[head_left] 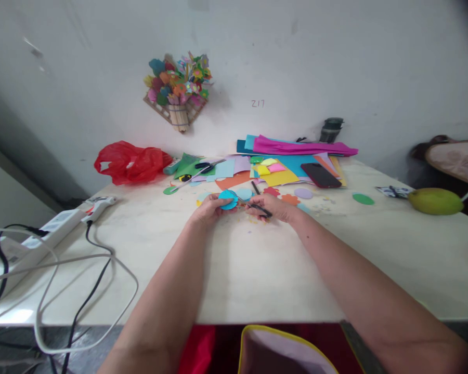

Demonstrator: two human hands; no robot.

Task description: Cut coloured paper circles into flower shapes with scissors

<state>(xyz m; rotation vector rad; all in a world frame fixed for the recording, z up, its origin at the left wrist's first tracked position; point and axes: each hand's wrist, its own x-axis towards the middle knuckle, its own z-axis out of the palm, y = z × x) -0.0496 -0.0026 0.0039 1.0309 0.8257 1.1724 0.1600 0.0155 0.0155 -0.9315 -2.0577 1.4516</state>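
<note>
Near the middle of the table, my left hand (209, 209) pinches a round blue paper piece (228, 200). My right hand (271, 205) is closed around scissors with dark handles (260, 209), their blades pointing left at the edge of the blue piece. Whether the blades are parted is too small to tell. Just behind the hands lies a pale blue paper disc (244, 194). A red paper flower (272, 191) and an orange paper flower (290, 199) lie beyond my right hand, with a lilac oval (303, 193) beside them. Tiny paper scraps are scattered around both hands.
Coloured paper sheets (283, 177) and a dark phone (320, 175) lie at the back. A red plastic bag (130, 162) and a second pair of scissors (205, 167) are back left. Power strips (54, 234) with loose cables line the left; a green-yellow fruit (436, 201) sits right.
</note>
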